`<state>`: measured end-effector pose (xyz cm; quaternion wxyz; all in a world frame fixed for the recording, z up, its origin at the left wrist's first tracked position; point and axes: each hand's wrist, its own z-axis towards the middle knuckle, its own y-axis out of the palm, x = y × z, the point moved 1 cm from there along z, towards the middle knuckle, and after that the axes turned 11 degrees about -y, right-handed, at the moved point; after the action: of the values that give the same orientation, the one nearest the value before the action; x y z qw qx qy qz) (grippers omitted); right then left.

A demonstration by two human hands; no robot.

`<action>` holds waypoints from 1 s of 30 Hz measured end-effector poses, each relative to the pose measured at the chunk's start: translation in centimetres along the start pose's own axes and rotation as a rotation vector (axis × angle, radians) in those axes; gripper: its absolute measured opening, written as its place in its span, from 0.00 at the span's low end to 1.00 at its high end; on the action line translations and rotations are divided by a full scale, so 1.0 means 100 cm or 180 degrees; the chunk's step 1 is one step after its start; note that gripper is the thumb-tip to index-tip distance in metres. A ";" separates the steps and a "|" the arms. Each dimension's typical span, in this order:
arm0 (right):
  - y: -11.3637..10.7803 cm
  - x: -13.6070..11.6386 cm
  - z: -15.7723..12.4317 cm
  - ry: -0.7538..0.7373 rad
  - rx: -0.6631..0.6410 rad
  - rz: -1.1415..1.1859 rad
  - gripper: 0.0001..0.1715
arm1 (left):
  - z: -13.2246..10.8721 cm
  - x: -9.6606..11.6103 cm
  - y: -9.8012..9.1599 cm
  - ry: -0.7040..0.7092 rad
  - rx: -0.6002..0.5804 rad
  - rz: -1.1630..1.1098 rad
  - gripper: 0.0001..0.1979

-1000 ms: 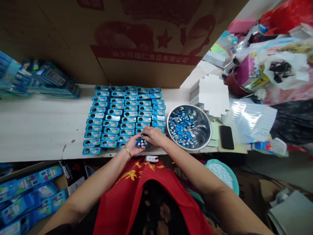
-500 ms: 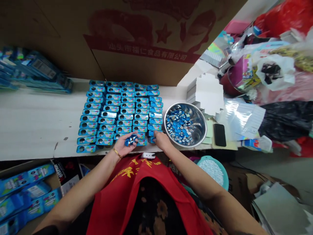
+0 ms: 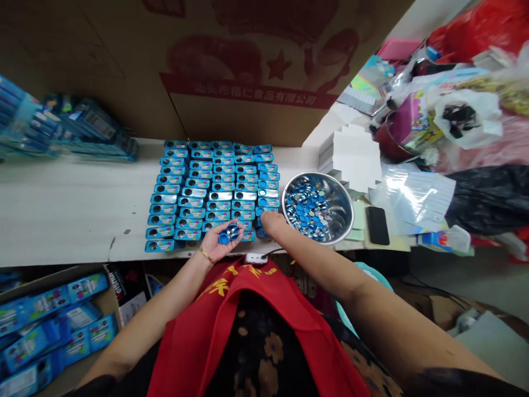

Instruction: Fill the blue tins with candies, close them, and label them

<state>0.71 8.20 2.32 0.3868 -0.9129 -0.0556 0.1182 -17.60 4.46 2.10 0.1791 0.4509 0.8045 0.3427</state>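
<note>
My left hand (image 3: 214, 247) is palm up, its fingers curled around several shiny blue round metal caps (image 3: 228, 234). At the near end of the rightmost column, my right hand (image 3: 273, 223) points down with fingers pressed together against a blue box; whatever they pinch is hidden. Columns of small blue boxes (image 3: 222, 186) stand on the table between my hands and the carton. Dark round openings show on many box tops, while those in the right column (image 3: 268, 193) show blue discs instead. Beside my right hand is a steel bowl (image 3: 350, 216) holding many of the same caps.
A large cardboard carton (image 3: 248, 118) walls off the back. More blue packages (image 3: 99, 129) lie at the left, with a box of blue packs (image 3: 53, 325) below. White folded cartons (image 3: 357, 157), a phone (image 3: 377, 226) and bagged clutter (image 3: 467, 118) stand right of the bowl.
The view has shifted slightly, so the table things appear further right. My right hand stays at the right column, slightly farther up it. My left hand still holds the caps.
</note>
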 end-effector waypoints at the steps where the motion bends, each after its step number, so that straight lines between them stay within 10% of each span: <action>1: -0.002 0.001 -0.001 -0.0006 0.0033 -0.0004 0.26 | -0.002 -0.001 -0.001 0.0014 0.0010 0.0015 0.09; 7: 0.000 0.001 -0.025 -0.0224 0.0411 -0.0150 0.25 | -0.009 -0.007 -0.007 0.0185 0.0128 -0.0077 0.09; 15: 0.014 -0.063 -0.032 -0.2940 0.1698 0.0415 0.09 | -0.004 -0.017 -0.010 0.0574 0.0116 -0.0403 0.09; 19: 0.016 -0.062 -0.019 -0.2671 0.2046 0.1657 0.09 | -0.009 -0.011 -0.023 0.0517 0.0107 -0.0443 0.09; 23: 0.028 -0.053 -0.014 -0.1382 0.2204 0.2767 0.06 | -0.024 0.001 -0.040 0.0237 0.0159 -0.0448 0.09; 30: 0.056 -0.075 -0.021 -0.0621 0.2396 0.2997 0.07 | -0.062 0.021 -0.066 -0.0544 0.0086 -0.0028 0.09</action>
<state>-5.97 1.37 0.97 0.5821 -0.6251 0.3643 0.3711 -26.45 1.45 1.81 0.2424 0.4773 0.7928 0.2913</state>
